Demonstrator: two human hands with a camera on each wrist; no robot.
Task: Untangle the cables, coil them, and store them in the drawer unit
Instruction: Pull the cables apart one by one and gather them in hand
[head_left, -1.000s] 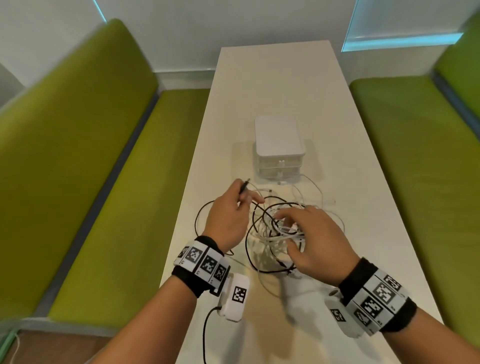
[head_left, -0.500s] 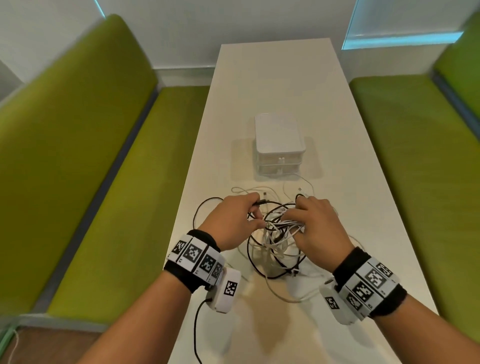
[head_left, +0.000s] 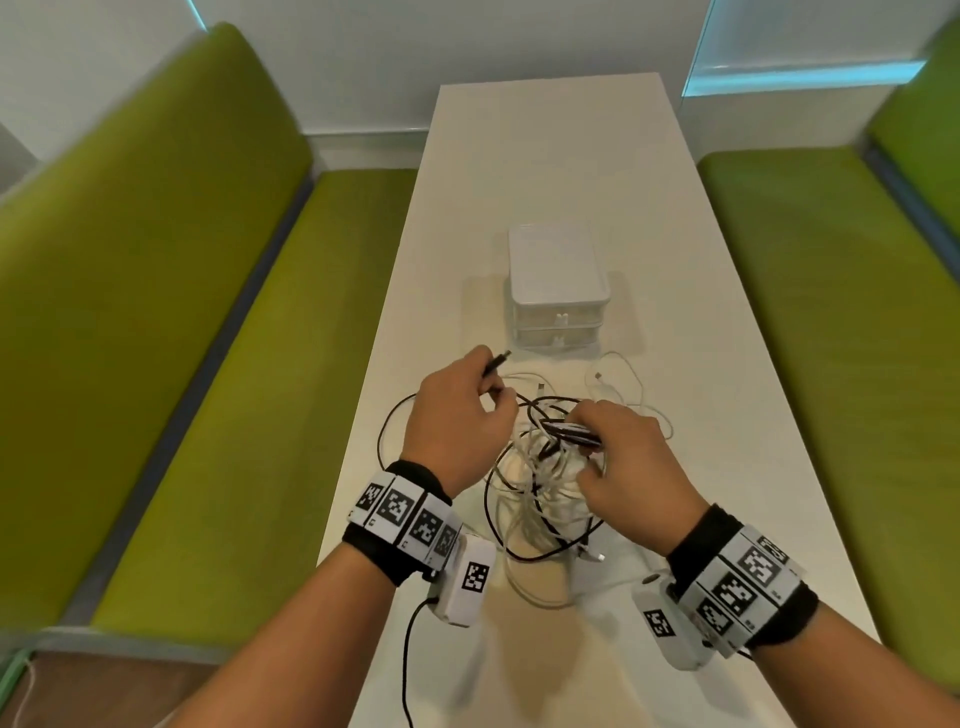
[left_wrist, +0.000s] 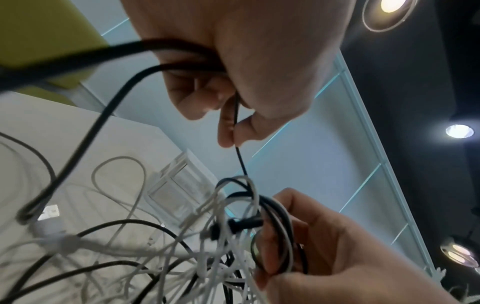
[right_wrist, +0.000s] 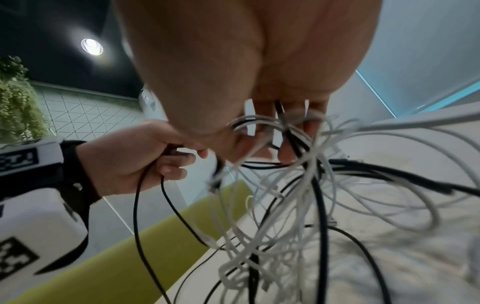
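Observation:
A tangle of black and white cables hangs over the white table, partly lifted off it. My left hand pinches a black cable near its plug end, which sticks out above the fingers. To its right, my right hand grips a bunch of black and white loops at the top of the tangle. The white drawer unit stands just beyond the hands with both drawers closed.
Green bench seats run along both long sides of the table. Loose white cable loops lie between the tangle and the drawer unit. A black lead trails from my left wrist camera off the near table edge.
My left hand has risen and drawn away to the left with the black cable's plug end. The right hand keeps its hold on the bundle and has lifted it slightly.

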